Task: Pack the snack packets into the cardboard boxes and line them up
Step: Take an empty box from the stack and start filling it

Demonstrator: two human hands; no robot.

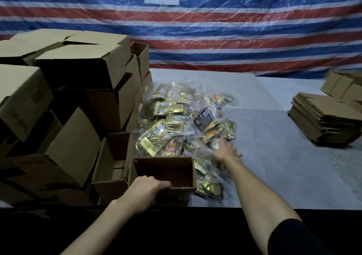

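Snack packets (177, 117) heaped under right hand's (225, 152) spread fingers, left hand (146, 186) gripping open cardboard box's (166, 171) near rim

The snack packets (172, 115), mostly gold foil inside clear bags plus one dark packet (203, 118), lie in a loose heap on the desk (274, 137). An open cardboard box (166, 169) stands upright at the heap's near edge. A second open box (114, 152) touches its left side. Closed boxes (78, 62) are stacked left of the heap. Flattened boxes (323, 121) lie stacked well apart at right.
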